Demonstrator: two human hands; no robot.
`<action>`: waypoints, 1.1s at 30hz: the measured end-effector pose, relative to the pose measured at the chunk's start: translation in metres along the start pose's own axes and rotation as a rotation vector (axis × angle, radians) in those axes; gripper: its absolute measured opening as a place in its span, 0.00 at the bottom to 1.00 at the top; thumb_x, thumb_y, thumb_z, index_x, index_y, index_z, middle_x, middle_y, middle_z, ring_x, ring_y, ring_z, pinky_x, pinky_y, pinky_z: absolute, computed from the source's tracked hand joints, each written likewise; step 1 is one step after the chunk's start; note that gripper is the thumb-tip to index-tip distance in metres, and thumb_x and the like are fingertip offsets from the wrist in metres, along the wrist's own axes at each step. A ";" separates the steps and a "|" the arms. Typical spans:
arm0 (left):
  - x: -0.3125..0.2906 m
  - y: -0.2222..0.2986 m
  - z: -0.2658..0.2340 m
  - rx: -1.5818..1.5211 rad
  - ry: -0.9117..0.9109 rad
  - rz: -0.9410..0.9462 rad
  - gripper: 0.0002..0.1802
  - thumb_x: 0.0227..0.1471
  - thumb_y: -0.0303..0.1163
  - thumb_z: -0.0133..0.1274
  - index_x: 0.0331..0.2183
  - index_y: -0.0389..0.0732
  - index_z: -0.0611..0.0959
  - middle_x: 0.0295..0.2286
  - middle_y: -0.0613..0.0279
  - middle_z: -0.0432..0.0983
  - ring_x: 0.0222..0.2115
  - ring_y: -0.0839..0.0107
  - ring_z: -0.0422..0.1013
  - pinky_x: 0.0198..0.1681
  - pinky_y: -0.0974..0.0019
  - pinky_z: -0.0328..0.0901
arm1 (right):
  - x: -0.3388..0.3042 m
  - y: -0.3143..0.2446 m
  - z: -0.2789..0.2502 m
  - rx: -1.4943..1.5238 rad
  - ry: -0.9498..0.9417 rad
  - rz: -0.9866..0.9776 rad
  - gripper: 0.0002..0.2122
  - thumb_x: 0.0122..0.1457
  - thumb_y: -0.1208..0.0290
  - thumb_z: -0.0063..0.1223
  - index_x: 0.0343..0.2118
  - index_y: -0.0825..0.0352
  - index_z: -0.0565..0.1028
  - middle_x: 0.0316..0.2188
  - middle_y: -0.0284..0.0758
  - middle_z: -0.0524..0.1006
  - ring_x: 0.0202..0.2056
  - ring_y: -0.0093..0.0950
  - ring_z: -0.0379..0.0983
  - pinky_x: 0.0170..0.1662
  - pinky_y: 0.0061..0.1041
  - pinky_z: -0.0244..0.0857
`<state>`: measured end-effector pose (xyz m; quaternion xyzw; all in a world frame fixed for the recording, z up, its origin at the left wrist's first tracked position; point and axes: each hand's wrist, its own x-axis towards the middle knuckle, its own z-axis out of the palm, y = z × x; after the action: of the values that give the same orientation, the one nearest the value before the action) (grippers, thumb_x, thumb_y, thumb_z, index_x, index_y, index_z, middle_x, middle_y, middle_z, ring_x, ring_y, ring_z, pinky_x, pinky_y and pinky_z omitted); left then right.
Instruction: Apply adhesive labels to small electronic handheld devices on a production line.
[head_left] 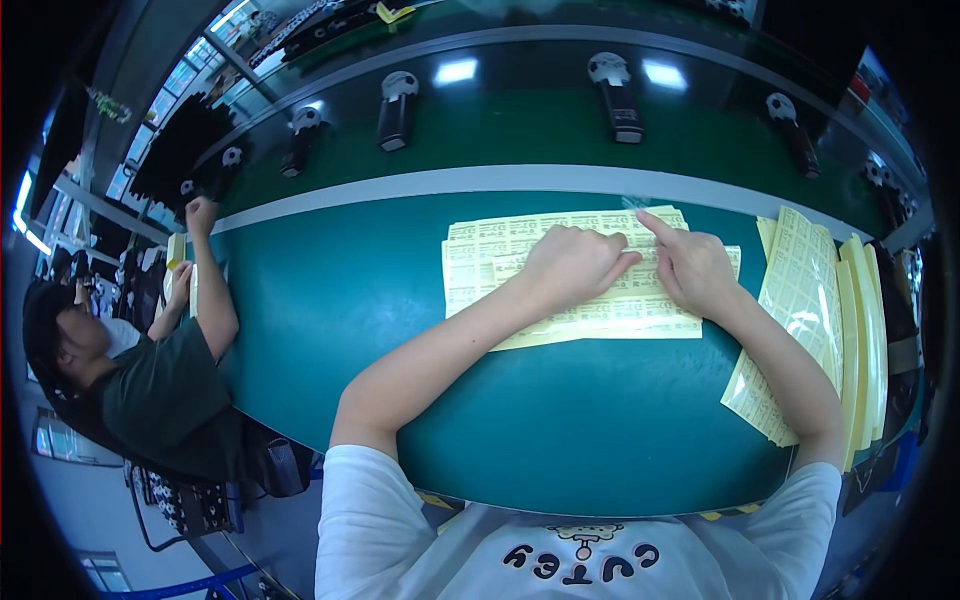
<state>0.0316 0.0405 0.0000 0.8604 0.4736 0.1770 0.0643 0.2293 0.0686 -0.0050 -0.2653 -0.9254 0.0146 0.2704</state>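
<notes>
Overlapping yellow sheets of printed labels (480,290) lie on the green table in front of me. My left hand (580,265) rests over them, its fingers curled and closed; anything small between the fingertips is hidden. Close on its right, my right hand (697,268) is above the right part of the sheets. Its index finger stretches out toward the far edge, with the thumb apart from it and the other fingers bent. At that index fingertip is a small clear, shiny piece (634,202), like film; whether it sticks to the finger I cannot tell.
More label sheets (800,290) and folded yellow strips (858,340) lie by my right forearm. Beyond the table's pale edge (480,180), a dark green conveyor (500,120) carries several black cylindrical items (397,115) with spotted tops. A co-worker (165,400) sits at the left.
</notes>
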 end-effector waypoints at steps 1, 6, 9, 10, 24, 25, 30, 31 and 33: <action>-0.001 0.001 0.001 0.002 0.008 0.014 0.20 0.53 0.43 0.42 0.21 0.38 0.77 0.12 0.54 0.71 0.14 0.57 0.70 0.20 0.57 0.64 | -0.001 -0.001 0.000 -0.008 -0.015 0.012 0.29 0.43 0.79 0.48 0.53 0.64 0.60 0.19 0.36 0.72 0.20 0.32 0.70 0.24 0.31 0.63; -0.001 0.002 -0.001 0.004 -0.013 0.022 0.21 0.54 0.43 0.41 0.21 0.38 0.78 0.12 0.54 0.71 0.14 0.57 0.70 0.20 0.57 0.65 | -0.003 0.000 0.003 -0.026 -0.002 0.001 0.27 0.43 0.80 0.47 0.52 0.64 0.62 0.18 0.36 0.71 0.19 0.33 0.70 0.24 0.31 0.63; 0.000 0.000 -0.005 -0.009 -0.026 0.029 0.21 0.54 0.42 0.41 0.21 0.38 0.78 0.12 0.54 0.71 0.14 0.57 0.70 0.19 0.57 0.65 | 0.002 0.001 0.003 -0.025 0.032 -0.013 0.27 0.43 0.80 0.47 0.52 0.64 0.62 0.18 0.36 0.71 0.19 0.32 0.70 0.24 0.31 0.63; 0.000 0.000 -0.004 -0.013 -0.028 0.033 0.21 0.54 0.42 0.41 0.21 0.38 0.78 0.12 0.54 0.71 0.14 0.57 0.70 0.19 0.57 0.65 | 0.001 0.000 0.003 -0.028 0.030 -0.008 0.27 0.43 0.80 0.47 0.52 0.64 0.62 0.18 0.36 0.71 0.19 0.32 0.70 0.24 0.31 0.63; -0.001 0.000 -0.003 -0.021 0.008 0.032 0.19 0.54 0.41 0.41 0.21 0.38 0.78 0.12 0.53 0.71 0.14 0.57 0.70 0.20 0.57 0.64 | 0.002 -0.002 0.001 -0.032 0.028 -0.028 0.27 0.42 0.80 0.48 0.51 0.63 0.63 0.20 0.37 0.73 0.21 0.32 0.71 0.24 0.30 0.64; -0.003 0.001 -0.002 -0.033 0.004 0.034 0.19 0.54 0.40 0.41 0.21 0.38 0.78 0.12 0.53 0.71 0.14 0.58 0.70 0.20 0.57 0.64 | 0.000 -0.003 0.002 -0.036 0.005 -0.010 0.27 0.42 0.80 0.48 0.51 0.63 0.62 0.20 0.36 0.73 0.21 0.33 0.71 0.24 0.30 0.64; -0.001 0.001 -0.002 -0.010 -0.003 0.032 0.20 0.54 0.40 0.41 0.21 0.38 0.78 0.12 0.54 0.71 0.14 0.57 0.70 0.20 0.57 0.64 | 0.000 -0.002 0.002 -0.042 0.000 -0.022 0.27 0.42 0.80 0.48 0.51 0.63 0.62 0.20 0.36 0.73 0.21 0.32 0.71 0.24 0.30 0.64; -0.002 0.003 -0.003 -0.016 -0.011 0.028 0.20 0.54 0.40 0.41 0.21 0.38 0.78 0.12 0.54 0.71 0.14 0.57 0.70 0.20 0.57 0.64 | 0.000 -0.003 0.000 -0.052 -0.002 -0.013 0.27 0.42 0.80 0.48 0.51 0.63 0.62 0.20 0.36 0.73 0.21 0.32 0.71 0.24 0.30 0.64; -0.001 0.001 -0.001 -0.006 -0.002 0.031 0.19 0.54 0.40 0.41 0.21 0.38 0.78 0.12 0.54 0.71 0.14 0.57 0.70 0.20 0.56 0.64 | 0.000 -0.003 -0.002 -0.046 -0.012 -0.012 0.27 0.42 0.80 0.48 0.51 0.63 0.62 0.20 0.36 0.73 0.21 0.32 0.71 0.24 0.30 0.64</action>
<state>0.0315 0.0388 0.0012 0.8677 0.4595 0.1786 0.0644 0.2287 0.0658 -0.0030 -0.2658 -0.9287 -0.0069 0.2585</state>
